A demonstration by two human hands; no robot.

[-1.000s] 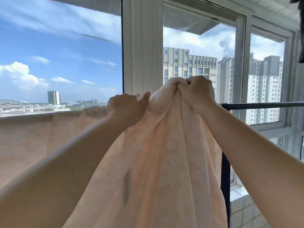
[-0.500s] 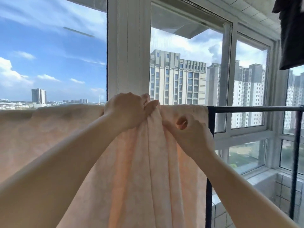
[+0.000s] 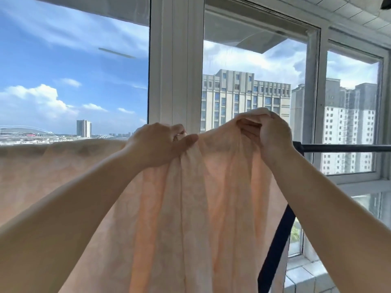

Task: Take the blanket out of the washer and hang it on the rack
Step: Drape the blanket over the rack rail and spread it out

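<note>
A thin peach-pink blanket [image 3: 201, 208] hangs over the top bar of a dark metal rack [image 3: 347, 148], spread out to the left and bunched in folds at the middle. My left hand [image 3: 156, 146] grips the bunched top edge, thumb pressed on the cloth. Further right, my right hand [image 3: 268, 134] holds a raised fold of the blanket's top edge just above the bar. The bar under the blanket is hidden; only its right end and a dark upright post [image 3: 277, 250] show.
A large white-framed window [image 3: 175, 70] stands right behind the rack, with city buildings outside. A tiled sill [image 3: 304, 278] runs at the lower right. A dark garment [image 3: 387, 3] hangs at the top right corner.
My right hand dropped to the blanket below the bar, then rose again gripping a fold of the top edge further right. My left hand stayed holding the bunched edge.
</note>
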